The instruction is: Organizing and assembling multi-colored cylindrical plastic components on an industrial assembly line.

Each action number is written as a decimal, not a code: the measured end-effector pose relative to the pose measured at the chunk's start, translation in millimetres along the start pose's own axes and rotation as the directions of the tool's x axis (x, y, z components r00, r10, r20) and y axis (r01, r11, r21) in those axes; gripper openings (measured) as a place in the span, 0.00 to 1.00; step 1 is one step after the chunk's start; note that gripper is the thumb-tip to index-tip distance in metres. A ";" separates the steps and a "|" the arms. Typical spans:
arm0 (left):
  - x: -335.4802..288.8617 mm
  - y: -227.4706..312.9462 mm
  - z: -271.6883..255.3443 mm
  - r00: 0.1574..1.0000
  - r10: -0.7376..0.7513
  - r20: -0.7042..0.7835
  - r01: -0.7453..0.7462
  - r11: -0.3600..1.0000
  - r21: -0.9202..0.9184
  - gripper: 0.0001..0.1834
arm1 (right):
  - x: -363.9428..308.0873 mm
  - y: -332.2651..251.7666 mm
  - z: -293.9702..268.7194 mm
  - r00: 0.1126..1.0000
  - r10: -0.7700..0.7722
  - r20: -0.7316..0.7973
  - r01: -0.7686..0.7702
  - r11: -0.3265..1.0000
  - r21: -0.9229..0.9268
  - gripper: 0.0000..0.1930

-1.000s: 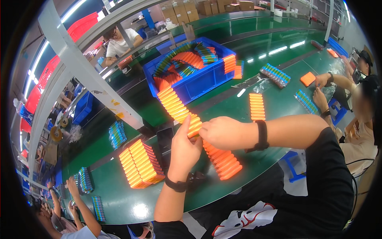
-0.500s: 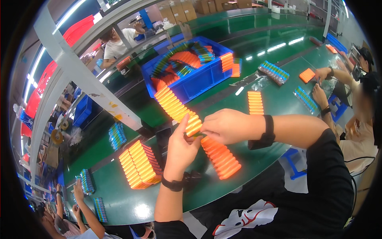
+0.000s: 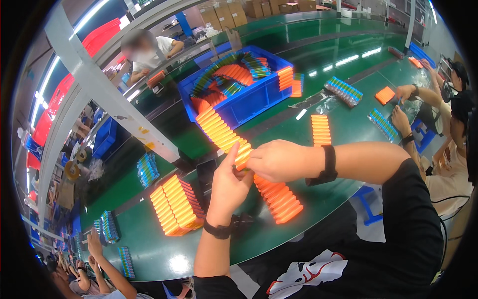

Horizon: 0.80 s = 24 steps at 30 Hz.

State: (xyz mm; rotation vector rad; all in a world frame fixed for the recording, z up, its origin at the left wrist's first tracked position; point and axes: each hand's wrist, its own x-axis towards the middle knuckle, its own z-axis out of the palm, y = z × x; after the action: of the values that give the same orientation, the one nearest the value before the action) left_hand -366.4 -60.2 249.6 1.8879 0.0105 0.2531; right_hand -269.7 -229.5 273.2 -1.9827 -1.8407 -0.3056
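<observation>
A long strip of orange tubes [image 3: 216, 127], laid side by side, runs from the blue crate down to my hands. My left hand [image 3: 230, 182] grips its lower end between thumb and fingers. Right beside it, my right hand [image 3: 281, 160] is closed, its fingertips pinching at the same end; a bit of green shows between the hands. Below them a second orange strip [image 3: 280, 199] hangs or lies over the table's near part, its upper end hidden by my right hand. Whether the two strips are joined I cannot tell.
The blue crate [image 3: 244, 107] holds orange and blue-green strips. A stacked block of orange tubes [image 3: 174, 207] stands left of my hands, near a dark phone-like object [image 3: 206, 174]. Another orange strip [image 3: 320, 130] lies beyond my right wrist. A grey post [image 3: 114, 99] rises at left. Co-workers sit both sides.
My hands stay at the strip's end, with my right hand shifted slightly left. The person across the table has lowered an arm and leaned forward.
</observation>
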 end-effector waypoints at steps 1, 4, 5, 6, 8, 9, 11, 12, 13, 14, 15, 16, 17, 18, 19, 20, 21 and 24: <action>-0.5 -1.9 -0.6 1.000 0.000 -0.005 0.000 1.000 0.001 0.39 | 1.3 -1.1 0.7 1.000 -0.005 0.001 0.005 1.000 0.001 0.07; -2.9 -3.4 -2.6 0.998 0.061 0.014 -0.062 0.996 0.064 0.40 | 6.4 -3.6 2.6 0.999 0.000 0.048 0.000 1.000 0.001 0.07; -2.5 2.5 -1.4 0.999 0.038 0.026 -0.042 0.989 0.140 0.41 | 6.2 -3.3 -0.3 0.992 0.056 0.109 -0.051 0.998 -0.044 0.07; -1.9 5.7 -0.3 0.999 0.015 0.036 -0.022 0.976 0.216 0.42 | 5.8 -2.5 -2.9 0.980 0.113 0.167 -0.099 0.991 -0.090 0.07; -0.7 5.1 0.4 1.000 0.015 0.024 -0.019 0.983 0.181 0.43 | 5.2 2.3 -8.3 0.956 0.167 0.239 -0.136 0.980 -0.143 0.08; -0.6 4.6 -0.3 1.000 0.011 0.007 -0.012 0.989 0.148 0.44 | 5.2 5.4 -11.1 0.926 0.218 0.307 -0.163 0.967 -0.193 0.09; 1.8 2.1 -4.0 1.000 -0.017 -0.008 0.018 0.992 0.128 0.44 | -2.5 14.7 -18.2 0.901 0.297 0.317 -0.223 0.942 -0.250 0.09; 3.8 -0.8 -6.2 0.999 -0.046 -0.021 0.048 0.993 0.107 0.44 | -9.2 18.7 -20.9 0.869 0.376 0.323 -0.280 0.910 -0.307 0.10; 5.6 -6.0 -8.7 0.999 -0.002 -0.048 0.007 0.996 0.090 0.45 | -16.3 21.8 -22.2 0.870 0.375 0.320 -0.280 0.910 -0.305 0.10; 6.4 -7.0 -11.6 0.999 -0.002 -0.048 0.007 0.996 0.094 0.45 | -25.2 26.2 -21.4 0.828 0.483 0.286 -0.414 0.869 -0.270 0.09; 7.4 -6.5 -13.4 0.997 -0.029 -0.067 0.032 0.999 0.041 0.45 | -35.1 30.6 -20.0 0.769 0.585 0.256 -0.540 0.810 -0.229 0.09; 8.7 -6.6 -15.1 0.995 -0.056 -0.084 0.055 0.998 -0.012 0.45 | -46.1 33.5 -15.9 0.769 0.588 0.252 -0.543 0.808 -0.227 0.09; 12.7 -9.5 -14.6 0.996 -0.055 -0.066 0.051 0.996 -0.067 0.45 | -60.4 35.7 -11.1 0.738 0.631 0.239 -0.607 0.776 -0.173 0.10; 15.8 -15.0 -14.0 0.997 -0.051 -0.054 0.047 0.997 -0.064 0.45 | -71.5 37.0 -5.1 0.705 0.671 0.228 -0.665 0.738 -0.114 0.10; 19.2 -21.2 -12.4 0.995 0.021 -0.097 -0.024 0.999 -0.036 0.45 | -79.8 38.5 -1.0 0.671 0.699 0.246 -0.706 0.704 -0.077 0.10; 22.7 -26.3 -10.3 0.987 0.094 -0.131 -0.096 0.995 -0.008 0.45 | -86.1 41.9 1.6 0.660 0.714 0.235 -0.719 0.690 -0.077 0.10; 26.8 -30.6 -10.4 0.989 0.092 -0.115 -0.089 0.996 0.023 0.46 | -93.2 47.8 3.4 0.648 0.727 0.229 -0.748 0.663 0.012 0.10; 22.0 -50.7 -24.6 0.988 0.055 -0.142 -0.042 0.995 0.095 0.47 | -96.3 82.4 10.7 0.621 0.770 0.146 -0.769 0.563 0.302 0.11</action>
State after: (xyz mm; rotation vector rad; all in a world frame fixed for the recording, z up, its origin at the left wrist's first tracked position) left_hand -343.3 -17.6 213.3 1.9591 0.0754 0.4287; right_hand -199.3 -314.3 209.7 -2.2808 -0.7574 0.2716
